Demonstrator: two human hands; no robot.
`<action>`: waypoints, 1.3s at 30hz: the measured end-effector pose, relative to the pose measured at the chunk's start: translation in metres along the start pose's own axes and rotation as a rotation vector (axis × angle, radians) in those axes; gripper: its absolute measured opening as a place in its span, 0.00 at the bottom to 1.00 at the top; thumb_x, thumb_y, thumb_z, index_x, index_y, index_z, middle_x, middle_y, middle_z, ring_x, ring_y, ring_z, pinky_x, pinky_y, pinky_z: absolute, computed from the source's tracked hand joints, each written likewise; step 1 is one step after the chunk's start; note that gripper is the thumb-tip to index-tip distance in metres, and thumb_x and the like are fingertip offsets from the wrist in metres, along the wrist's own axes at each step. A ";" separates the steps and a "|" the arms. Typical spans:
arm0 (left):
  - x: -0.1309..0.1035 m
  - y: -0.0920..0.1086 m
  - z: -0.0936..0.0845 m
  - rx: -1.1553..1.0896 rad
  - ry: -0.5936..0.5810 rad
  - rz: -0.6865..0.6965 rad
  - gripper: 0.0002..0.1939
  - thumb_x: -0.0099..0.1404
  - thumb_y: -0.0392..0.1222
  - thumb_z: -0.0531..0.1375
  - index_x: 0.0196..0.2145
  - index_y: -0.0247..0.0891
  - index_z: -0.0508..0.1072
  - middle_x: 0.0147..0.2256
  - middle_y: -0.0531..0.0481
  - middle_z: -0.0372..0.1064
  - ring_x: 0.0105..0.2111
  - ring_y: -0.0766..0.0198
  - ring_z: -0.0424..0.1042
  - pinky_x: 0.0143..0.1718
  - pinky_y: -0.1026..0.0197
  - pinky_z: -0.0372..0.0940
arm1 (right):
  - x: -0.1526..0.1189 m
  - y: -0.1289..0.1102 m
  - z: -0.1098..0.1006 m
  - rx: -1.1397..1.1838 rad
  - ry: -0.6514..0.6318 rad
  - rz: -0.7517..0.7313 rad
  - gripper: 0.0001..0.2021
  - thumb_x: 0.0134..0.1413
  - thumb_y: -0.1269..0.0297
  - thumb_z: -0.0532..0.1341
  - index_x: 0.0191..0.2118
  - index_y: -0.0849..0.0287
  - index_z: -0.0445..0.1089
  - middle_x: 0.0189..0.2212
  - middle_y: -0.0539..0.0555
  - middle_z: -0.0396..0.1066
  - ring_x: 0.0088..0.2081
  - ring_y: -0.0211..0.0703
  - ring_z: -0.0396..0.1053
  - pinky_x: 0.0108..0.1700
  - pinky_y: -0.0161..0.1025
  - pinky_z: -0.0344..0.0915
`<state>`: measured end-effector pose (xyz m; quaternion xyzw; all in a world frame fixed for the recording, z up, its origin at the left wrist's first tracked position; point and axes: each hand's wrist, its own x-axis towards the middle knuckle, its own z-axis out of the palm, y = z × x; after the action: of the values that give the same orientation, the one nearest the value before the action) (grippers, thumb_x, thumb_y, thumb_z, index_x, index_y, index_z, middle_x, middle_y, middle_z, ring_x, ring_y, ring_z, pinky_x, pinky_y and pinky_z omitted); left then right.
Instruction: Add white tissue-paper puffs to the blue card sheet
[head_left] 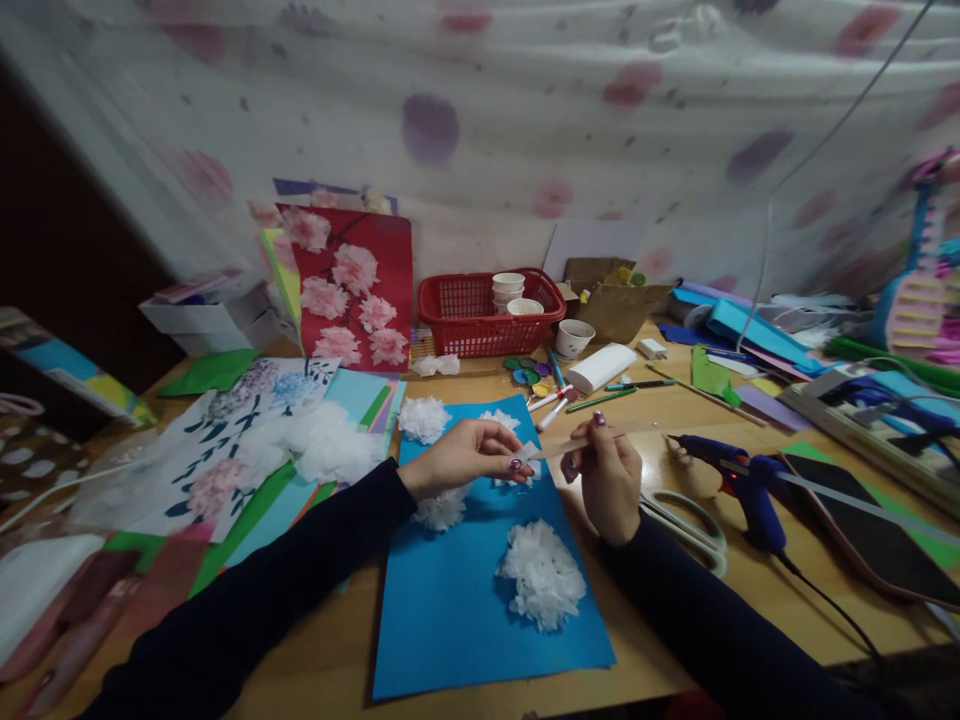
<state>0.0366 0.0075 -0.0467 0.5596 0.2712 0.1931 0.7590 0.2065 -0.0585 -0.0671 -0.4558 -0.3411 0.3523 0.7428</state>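
Note:
My left hand (469,458) is closed in a pinch on a small white piece of tissue paper (528,452), above the upper part of a blue sheet of paper (442,640). My right hand (609,480) pinches a thin pale, see-through strip (559,447), whose left end reaches the tissue piece; whether the two are joined, I cannot tell. Several white tissue paper flowers lie on the blue sheet. A large flower (541,575) is at the lower right, another flower (424,420) at the top left corner, and some are partly covered by my left hand.
Right of my hands lie white-handled scissors (694,535), a blue glue gun (750,485) and a phone (870,525). White tissue (330,445) and coloured papers cover the left side. Behind stand a red basket (465,320) with paper cups and a red card (356,290) with pink flowers.

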 end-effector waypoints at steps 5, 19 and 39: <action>-0.001 0.001 0.001 -0.006 0.003 0.026 0.18 0.49 0.42 0.70 0.34 0.31 0.68 0.30 0.43 0.75 0.33 0.58 0.77 0.42 0.53 0.66 | 0.004 0.001 -0.003 0.048 0.168 0.007 0.16 0.50 0.51 0.60 0.24 0.59 0.64 0.09 0.43 0.58 0.11 0.32 0.54 0.13 0.29 0.52; 0.001 -0.004 0.004 0.023 -0.005 0.007 0.15 0.47 0.42 0.69 0.30 0.31 0.71 0.29 0.45 0.75 0.32 0.59 0.75 0.42 0.53 0.66 | -0.004 -0.003 0.002 0.052 -0.008 0.089 0.18 0.48 0.50 0.63 0.23 0.60 0.65 0.09 0.44 0.57 0.11 0.31 0.55 0.14 0.29 0.52; 0.000 -0.002 0.007 0.158 0.018 -0.021 0.07 0.51 0.35 0.64 0.30 0.31 0.74 0.27 0.49 0.74 0.27 0.66 0.72 0.37 0.60 0.66 | 0.001 -0.004 0.000 0.009 0.123 0.123 0.16 0.46 0.52 0.61 0.21 0.59 0.63 0.07 0.42 0.52 0.09 0.29 0.50 0.11 0.28 0.47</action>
<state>0.0412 0.0015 -0.0470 0.6131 0.2984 0.1679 0.7119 0.2084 -0.0589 -0.0629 -0.4934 -0.2646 0.3702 0.7413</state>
